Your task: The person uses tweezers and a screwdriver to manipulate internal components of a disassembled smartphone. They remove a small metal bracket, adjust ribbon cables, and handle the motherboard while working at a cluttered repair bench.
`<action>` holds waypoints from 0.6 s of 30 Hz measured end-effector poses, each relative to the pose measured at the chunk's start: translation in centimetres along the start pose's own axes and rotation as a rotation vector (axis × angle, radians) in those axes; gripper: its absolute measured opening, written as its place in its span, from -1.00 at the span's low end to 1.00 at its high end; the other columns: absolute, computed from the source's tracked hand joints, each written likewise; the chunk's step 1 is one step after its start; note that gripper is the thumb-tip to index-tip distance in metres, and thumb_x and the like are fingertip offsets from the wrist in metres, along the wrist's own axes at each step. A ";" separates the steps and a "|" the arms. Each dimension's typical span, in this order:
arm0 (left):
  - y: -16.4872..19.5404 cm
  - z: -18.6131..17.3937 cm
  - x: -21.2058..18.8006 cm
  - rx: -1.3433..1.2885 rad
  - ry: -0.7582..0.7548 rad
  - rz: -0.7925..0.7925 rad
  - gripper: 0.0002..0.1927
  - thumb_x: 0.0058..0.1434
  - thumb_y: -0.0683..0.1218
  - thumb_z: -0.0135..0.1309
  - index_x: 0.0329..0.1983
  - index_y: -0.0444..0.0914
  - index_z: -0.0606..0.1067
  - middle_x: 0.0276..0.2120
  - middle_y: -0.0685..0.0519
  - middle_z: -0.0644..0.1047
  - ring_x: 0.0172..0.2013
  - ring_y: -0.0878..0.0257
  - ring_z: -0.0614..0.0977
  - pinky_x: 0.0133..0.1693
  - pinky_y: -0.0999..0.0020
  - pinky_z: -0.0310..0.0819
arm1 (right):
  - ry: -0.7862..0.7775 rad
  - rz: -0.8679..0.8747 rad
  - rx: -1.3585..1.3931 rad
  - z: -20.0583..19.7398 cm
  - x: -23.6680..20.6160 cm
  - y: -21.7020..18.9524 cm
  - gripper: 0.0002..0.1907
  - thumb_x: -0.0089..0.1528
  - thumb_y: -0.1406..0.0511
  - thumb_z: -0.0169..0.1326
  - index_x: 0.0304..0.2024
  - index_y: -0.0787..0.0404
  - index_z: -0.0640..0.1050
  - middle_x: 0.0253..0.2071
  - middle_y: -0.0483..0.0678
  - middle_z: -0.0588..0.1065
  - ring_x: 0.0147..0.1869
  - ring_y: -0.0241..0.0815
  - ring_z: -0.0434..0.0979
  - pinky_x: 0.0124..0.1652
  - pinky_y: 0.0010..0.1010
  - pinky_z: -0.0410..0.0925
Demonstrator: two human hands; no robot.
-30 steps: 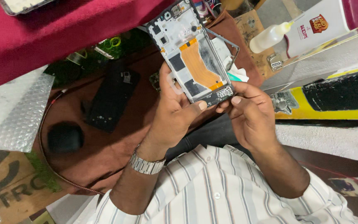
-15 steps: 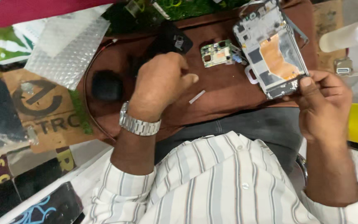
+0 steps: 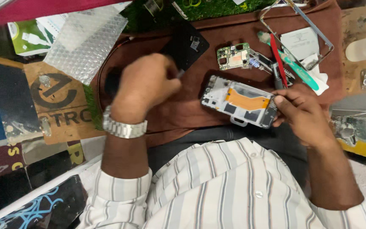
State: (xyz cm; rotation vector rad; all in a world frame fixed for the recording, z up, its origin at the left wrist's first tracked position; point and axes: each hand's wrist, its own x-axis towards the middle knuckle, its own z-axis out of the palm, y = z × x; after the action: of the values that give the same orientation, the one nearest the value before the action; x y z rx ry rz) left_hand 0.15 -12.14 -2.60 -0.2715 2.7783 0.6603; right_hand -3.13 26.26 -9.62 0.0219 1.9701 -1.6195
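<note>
My right hand (image 3: 303, 116) holds an opened phone frame (image 3: 239, 103) by its right end; the frame shows white inner parts and an orange flex strip and lies flat over the brown cloth (image 3: 191, 106). My left hand (image 3: 147, 82), with a metal wristwatch (image 3: 123, 127), is curled around a thin grey tool whose tip (image 3: 180, 74) pokes out toward a black phone back (image 3: 187, 46). A small green circuit board (image 3: 234, 56) lies beyond the frame.
A red-handled tool (image 3: 278, 61) and a teal tool (image 3: 297, 70) lie at the right beside a bare metal frame (image 3: 297, 29) and white paper. Bubble wrap (image 3: 85, 42), cardboard (image 3: 60, 101) and dark phone screens (image 3: 43, 203) fill the left side.
The right hand lowered the phone frame from upright to flat on the cloth. The left hand let go of the frame, moved left and closed on a thin tool.
</note>
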 end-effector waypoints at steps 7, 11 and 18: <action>-6.8 -2.4 0.1 -0.224 0.493 -0.064 -0.76 0.19 0.02 0.33 -0.17 -0.17 0.61 -0.21 -0.05 0.67 -0.18 0.06 0.72 -0.14 0.17 0.59 | -0.033 -0.016 -0.284 4.8 2.9 -3.0 -0.76 0.37 0.26 0.05 -0.07 0.32 0.61 -0.41 -0.14 0.54 -0.47 -0.40 0.47 -0.44 -0.54 0.38; -7.2 -1.9 1.8 -0.164 0.410 -0.168 -0.77 0.07 0.00 0.35 -0.22 -0.13 0.63 -0.22 -0.02 0.67 -0.21 0.02 0.69 -0.17 0.16 0.56 | 0.148 -0.301 -0.635 6.2 2.0 -4.7 -0.81 0.33 0.28 0.18 -0.10 0.28 0.62 -0.40 -0.08 0.54 -0.41 -0.25 0.49 -0.40 -0.43 0.35; -8.2 -0.8 2.8 -0.120 0.231 -0.213 -0.81 0.02 -0.01 0.35 -0.29 -0.11 0.66 -0.28 -0.03 0.66 -0.23 0.00 0.69 -0.17 0.12 0.56 | 0.315 -0.545 -0.863 5.5 1.4 -5.4 -0.83 0.29 0.30 0.28 -0.14 0.27 0.64 -0.29 0.08 0.50 -0.31 -0.05 0.53 -0.31 -0.29 0.37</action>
State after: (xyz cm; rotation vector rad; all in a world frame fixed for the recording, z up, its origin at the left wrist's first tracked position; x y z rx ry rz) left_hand -0.67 -20.09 -6.11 -0.6995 2.8700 0.7854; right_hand -3.96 19.44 -5.97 -0.6778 2.9544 -0.9297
